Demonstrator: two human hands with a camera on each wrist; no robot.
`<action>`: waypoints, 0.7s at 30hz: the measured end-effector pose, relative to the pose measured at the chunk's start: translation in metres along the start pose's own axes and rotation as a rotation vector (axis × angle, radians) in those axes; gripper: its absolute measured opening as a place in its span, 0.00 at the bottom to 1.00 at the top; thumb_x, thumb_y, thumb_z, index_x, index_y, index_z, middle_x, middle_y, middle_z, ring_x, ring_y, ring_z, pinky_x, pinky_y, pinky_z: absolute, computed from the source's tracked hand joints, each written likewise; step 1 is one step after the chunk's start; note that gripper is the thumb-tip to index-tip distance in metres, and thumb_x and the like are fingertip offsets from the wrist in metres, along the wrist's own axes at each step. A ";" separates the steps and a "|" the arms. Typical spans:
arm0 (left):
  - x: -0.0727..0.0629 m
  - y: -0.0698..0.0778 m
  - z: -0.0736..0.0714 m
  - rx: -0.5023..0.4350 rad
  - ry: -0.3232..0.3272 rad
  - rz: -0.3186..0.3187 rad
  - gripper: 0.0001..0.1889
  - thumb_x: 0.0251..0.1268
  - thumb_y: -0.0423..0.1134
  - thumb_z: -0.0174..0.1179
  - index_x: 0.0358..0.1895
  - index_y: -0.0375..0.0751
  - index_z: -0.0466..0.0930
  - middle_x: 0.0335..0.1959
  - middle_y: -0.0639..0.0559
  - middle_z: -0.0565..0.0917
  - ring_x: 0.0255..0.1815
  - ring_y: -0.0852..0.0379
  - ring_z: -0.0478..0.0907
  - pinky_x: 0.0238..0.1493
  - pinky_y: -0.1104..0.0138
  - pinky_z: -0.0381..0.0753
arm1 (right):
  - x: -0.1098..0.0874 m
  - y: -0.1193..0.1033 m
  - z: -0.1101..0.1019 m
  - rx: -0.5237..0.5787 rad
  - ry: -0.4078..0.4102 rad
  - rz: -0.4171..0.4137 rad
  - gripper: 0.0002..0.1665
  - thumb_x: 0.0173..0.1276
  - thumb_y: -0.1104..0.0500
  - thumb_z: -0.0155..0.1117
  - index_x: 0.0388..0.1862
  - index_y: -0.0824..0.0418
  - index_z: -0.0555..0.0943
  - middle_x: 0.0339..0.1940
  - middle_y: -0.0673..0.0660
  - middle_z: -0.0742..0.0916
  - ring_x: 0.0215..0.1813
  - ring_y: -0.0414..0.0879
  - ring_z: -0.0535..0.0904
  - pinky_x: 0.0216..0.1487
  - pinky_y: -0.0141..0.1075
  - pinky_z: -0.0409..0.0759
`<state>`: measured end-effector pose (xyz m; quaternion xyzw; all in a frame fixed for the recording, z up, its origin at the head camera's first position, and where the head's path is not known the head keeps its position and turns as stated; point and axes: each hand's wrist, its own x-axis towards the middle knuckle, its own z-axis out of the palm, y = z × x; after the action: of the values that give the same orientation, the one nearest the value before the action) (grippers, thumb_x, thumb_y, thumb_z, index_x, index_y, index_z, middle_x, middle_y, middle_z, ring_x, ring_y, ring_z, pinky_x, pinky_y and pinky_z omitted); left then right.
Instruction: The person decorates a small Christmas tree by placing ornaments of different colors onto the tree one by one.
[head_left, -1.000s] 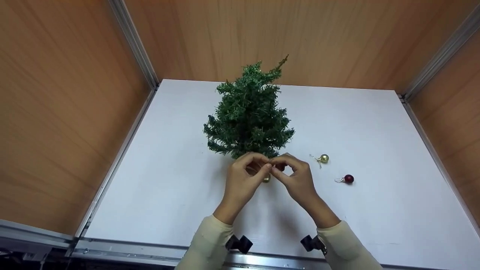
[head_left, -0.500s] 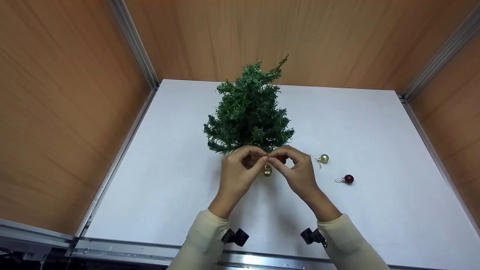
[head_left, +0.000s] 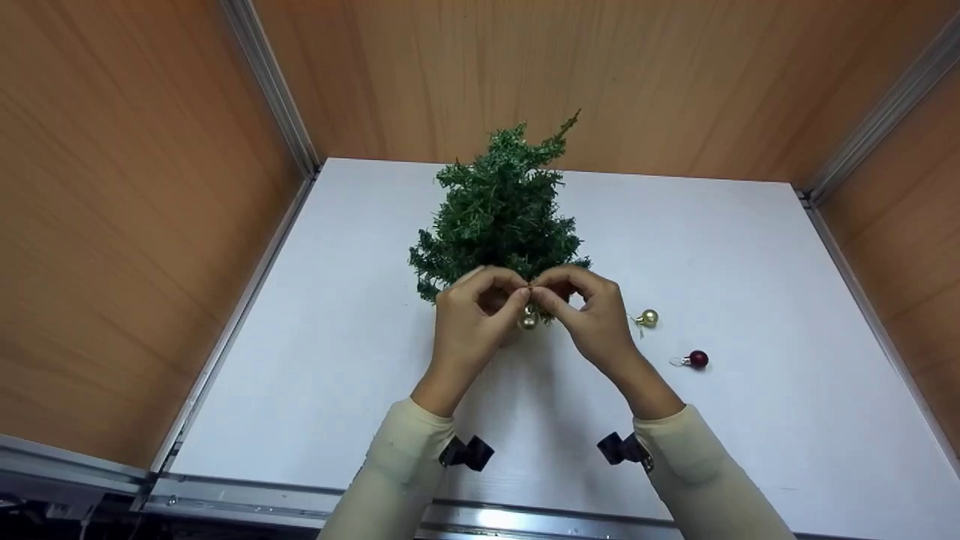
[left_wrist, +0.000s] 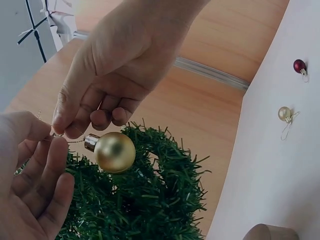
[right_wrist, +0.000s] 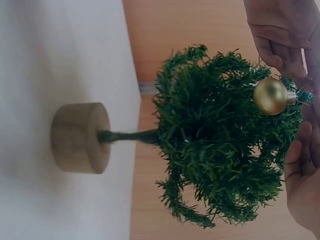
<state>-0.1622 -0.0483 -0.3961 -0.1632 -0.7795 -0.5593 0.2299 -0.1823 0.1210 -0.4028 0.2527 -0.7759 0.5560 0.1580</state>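
In the head view my left hand (head_left: 471, 319) and right hand (head_left: 596, 322) meet in front of a small artificial Christmas tree (head_left: 502, 214). Thumbs and fingertips of both hands pinch the thin loop of a gold bauble (left_wrist: 115, 152). The bauble hangs below the fingertips, before the green branches; the loop's exact path between the fingers is hidden. In the right wrist view the left hand (right_wrist: 285, 35) is at the top and the right hand (right_wrist: 305, 182) at the bottom. The tree's round wooden base (right_wrist: 80, 138) stands on the white table (head_left: 315, 360).
To the right on the table lie a second gold bauble (head_left: 649, 318) with its string and a dark red bauble (head_left: 698, 360). Wood-look panels (head_left: 622, 82) with metal rails enclose the table at the back and sides.
Both hands have moved forward to the tree's lower branches, carrying the gold bauble with them. The two baubles on the table have stayed put.
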 end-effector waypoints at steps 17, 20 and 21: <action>0.024 -0.002 -0.003 0.164 0.069 0.026 0.03 0.63 0.38 0.66 0.34 0.43 0.86 0.29 0.55 0.84 0.24 0.64 0.76 0.27 0.72 0.78 | 0.022 -0.002 0.007 -0.006 0.043 0.149 0.05 0.67 0.64 0.66 0.39 0.66 0.84 0.33 0.57 0.86 0.31 0.45 0.77 0.34 0.31 0.74; 0.026 -0.002 -0.004 0.198 0.078 0.027 0.04 0.64 0.39 0.66 0.35 0.43 0.86 0.29 0.55 0.85 0.24 0.64 0.76 0.27 0.71 0.78 | 0.023 -0.003 0.009 -0.014 0.066 0.155 0.05 0.68 0.62 0.66 0.39 0.64 0.84 0.33 0.56 0.86 0.31 0.45 0.77 0.33 0.31 0.75; 0.027 -0.002 -0.004 0.206 0.079 0.026 0.04 0.64 0.39 0.66 0.35 0.43 0.86 0.30 0.55 0.85 0.24 0.64 0.77 0.27 0.71 0.78 | 0.023 -0.003 0.010 -0.015 0.073 0.149 0.05 0.68 0.61 0.66 0.39 0.63 0.84 0.33 0.55 0.86 0.31 0.45 0.77 0.33 0.30 0.75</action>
<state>-0.1851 -0.0530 -0.3826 -0.1264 -0.8211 -0.4792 0.2831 -0.1993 0.1062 -0.3915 0.1727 -0.7904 0.5693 0.1460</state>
